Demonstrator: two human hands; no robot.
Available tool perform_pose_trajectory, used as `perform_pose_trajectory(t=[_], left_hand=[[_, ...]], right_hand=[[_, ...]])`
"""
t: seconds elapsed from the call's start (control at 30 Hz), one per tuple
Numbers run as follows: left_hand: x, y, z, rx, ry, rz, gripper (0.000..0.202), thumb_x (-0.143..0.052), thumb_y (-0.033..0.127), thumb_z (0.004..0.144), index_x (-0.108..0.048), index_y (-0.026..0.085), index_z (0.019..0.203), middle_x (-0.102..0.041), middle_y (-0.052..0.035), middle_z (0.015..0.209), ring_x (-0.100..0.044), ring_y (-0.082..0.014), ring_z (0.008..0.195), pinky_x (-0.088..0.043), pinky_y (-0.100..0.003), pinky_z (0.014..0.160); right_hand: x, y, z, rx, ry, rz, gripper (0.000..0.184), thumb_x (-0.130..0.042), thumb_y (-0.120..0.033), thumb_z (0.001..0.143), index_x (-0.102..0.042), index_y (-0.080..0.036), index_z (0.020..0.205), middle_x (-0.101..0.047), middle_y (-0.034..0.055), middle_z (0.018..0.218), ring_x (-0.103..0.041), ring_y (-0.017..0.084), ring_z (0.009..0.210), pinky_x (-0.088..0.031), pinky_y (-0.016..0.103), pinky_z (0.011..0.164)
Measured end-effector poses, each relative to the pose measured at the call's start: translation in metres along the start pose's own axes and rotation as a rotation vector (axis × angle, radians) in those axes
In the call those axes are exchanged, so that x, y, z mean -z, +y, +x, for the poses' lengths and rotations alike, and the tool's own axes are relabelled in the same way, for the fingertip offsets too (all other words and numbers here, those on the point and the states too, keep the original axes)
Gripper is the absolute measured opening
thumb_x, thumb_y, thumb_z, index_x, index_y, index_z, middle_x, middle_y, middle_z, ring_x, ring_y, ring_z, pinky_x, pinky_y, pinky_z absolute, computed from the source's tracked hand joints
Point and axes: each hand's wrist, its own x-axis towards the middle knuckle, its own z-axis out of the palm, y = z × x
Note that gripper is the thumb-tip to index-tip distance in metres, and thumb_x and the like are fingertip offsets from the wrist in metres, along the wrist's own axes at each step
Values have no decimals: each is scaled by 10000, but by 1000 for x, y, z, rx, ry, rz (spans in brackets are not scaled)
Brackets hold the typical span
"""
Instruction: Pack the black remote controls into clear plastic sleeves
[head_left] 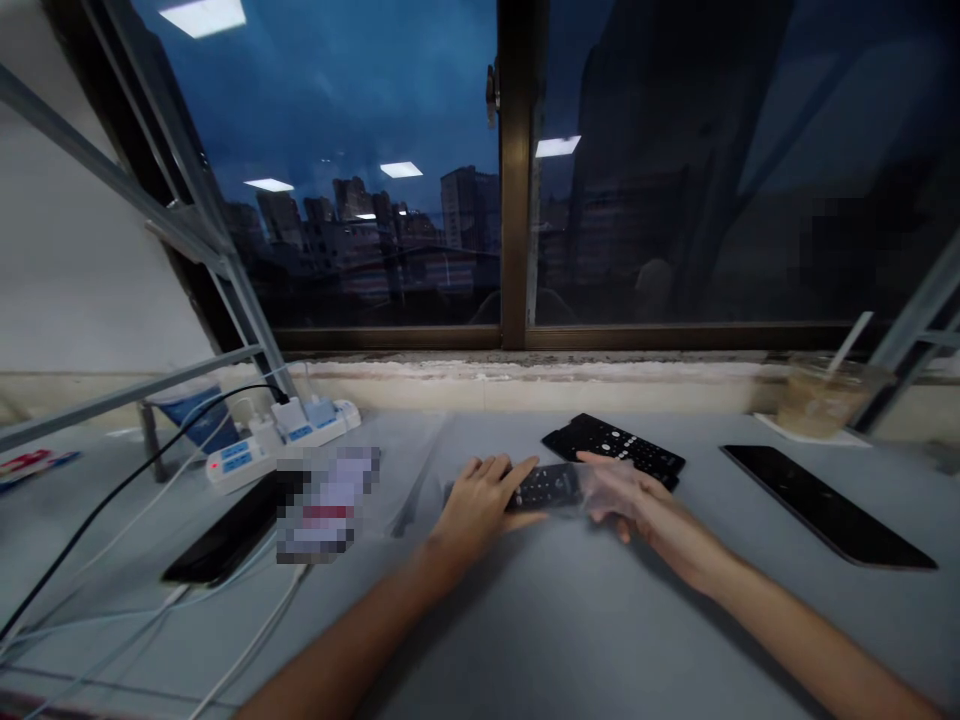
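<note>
The desk (570, 640) runs up to the window ledge, and in front of the hands its surface is bare. A power strip (281, 440) and cables lie on the left, a dark phone (829, 505) on the right. The left hand (480, 505) rests its fingers on one end of a black remote (546, 487). The right hand (622, 492) is grasping the other end through a clear bag. A second remote (613, 447) lies just behind.
</note>
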Motion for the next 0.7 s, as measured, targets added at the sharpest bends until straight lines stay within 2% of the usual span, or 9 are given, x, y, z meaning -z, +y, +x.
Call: perform_pose_trajectory(t=[0.1,0.17,0.27,0.33,0.47,0.57,0.7], left_hand=[[-4,0,-1,12,-9,-27,570,-508,537,786,-441,216,1252,-585,-66,962,-556,-209,890,-402,-349,824],[-6,1,-1,4,-10,-49,553,-501,535,793,-450,218,1242,-591,-59,965,-560,-206,881,-404,-354,827],[-7,4,-2,-9,-29,-69,546,-488,535,801,-450,213,1241,-592,-59,996,-559,-210,889,-400,-364,841],[-6,4,-1,-14,-54,-79,565,-501,529,796,-430,210,1257,-588,-65,1023,-555,-216,911,-394,-370,855],[-3,-1,-1,-36,-73,-136,591,-544,464,794,-367,204,1295,-560,-75,1107,-531,-222,990,-372,-380,899],[-1,-6,0,-98,-59,-198,522,-533,362,817,-362,223,1291,-544,-62,1150,-505,-211,1046,-365,-368,914],[-5,-11,2,-149,-71,-254,335,-484,271,848,-477,250,1182,-558,-28,1141,-513,-183,1038,-380,-334,899]], right_hand=[[0,-3,3,-89,-7,119,517,-352,-540,827,-554,-197,1157,-638,91,977,-600,149,630,-404,210,388],[-1,-5,4,-97,5,85,544,-366,-566,811,-577,-179,1130,-646,101,959,-609,161,633,-413,216,386],[-2,-1,6,-5,43,-94,478,-613,-497,700,-629,-176,1053,-658,76,841,-603,152,638,-407,191,391],[0,4,9,48,42,-166,442,-687,-440,650,-658,-161,991,-644,48,713,-589,138,621,-403,178,401],[4,13,15,129,75,-173,405,-683,-412,651,-664,-127,938,-620,24,628,-578,116,585,-413,182,429],[8,16,19,187,128,-205,414,-651,-398,673,-624,-123,982,-620,16,610,-587,130,553,-425,206,427],[14,15,20,363,215,-474,349,-501,-344,770,-570,-188,1074,-617,-15,587,-581,147,514,-448,256,466]])
